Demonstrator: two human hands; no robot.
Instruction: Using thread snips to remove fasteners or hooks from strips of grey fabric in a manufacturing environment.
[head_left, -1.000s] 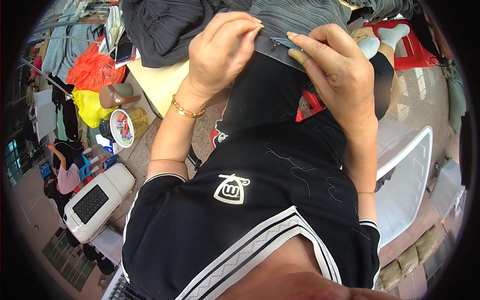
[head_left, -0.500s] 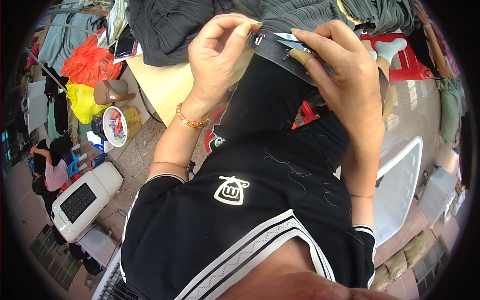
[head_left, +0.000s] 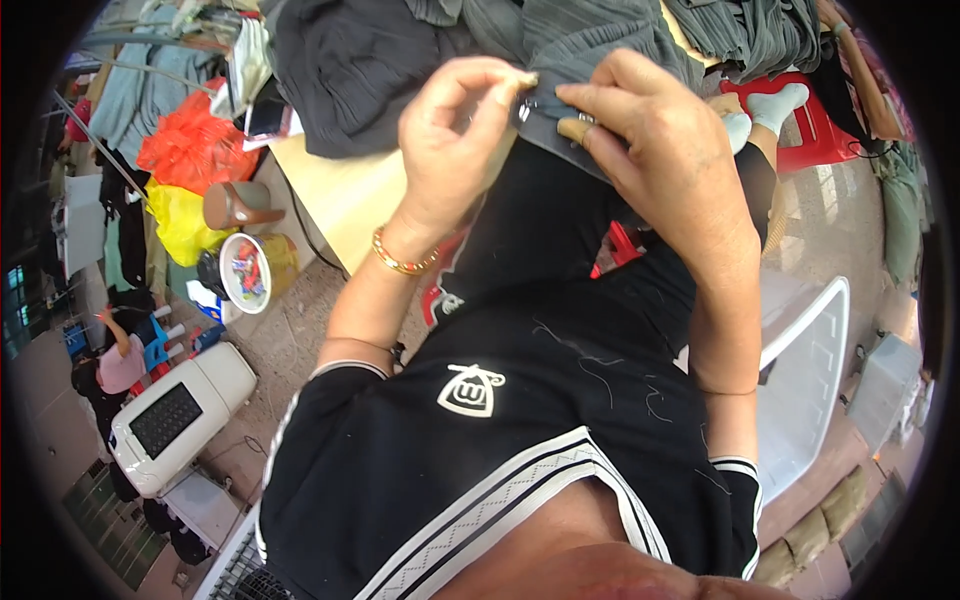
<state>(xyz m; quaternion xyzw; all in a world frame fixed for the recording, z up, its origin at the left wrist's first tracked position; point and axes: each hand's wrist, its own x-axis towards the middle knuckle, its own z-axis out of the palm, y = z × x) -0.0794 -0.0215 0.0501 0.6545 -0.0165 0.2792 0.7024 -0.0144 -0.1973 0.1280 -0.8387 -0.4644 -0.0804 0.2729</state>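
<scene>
A dark grey garment (head_left: 585, 40) with a ribbed or pleated texture lies bunched at the top, its waistband (head_left: 545, 127) stretched between my hands. Metal hooks (head_left: 524, 112) show on the waistband near its left end. My left hand (head_left: 455, 130) is closed, thumb and forefinger pinching the waistband's end. Curled over the band from the right, my right hand (head_left: 665, 145) has a tan covering on one fingertip. It grips the thread snips, whose blades are now mostly hidden behind the fingers; only a small metal glint shows.
More dark grey garments (head_left: 345, 75) lie on the pale wooden table (head_left: 335, 195). To the left are red (head_left: 195, 150) and yellow (head_left: 185, 215) plastic bags, a brown cup (head_left: 235, 206) and a tub of small bits (head_left: 235, 290). A red stool (head_left: 800, 140) and white bin (head_left: 800, 390) are on the right.
The right hand has moved left and closer to the waistband's hooks; the snips' blades, plain before, are now mostly out of sight. The left hand has shifted slightly right and down, still pinching.
</scene>
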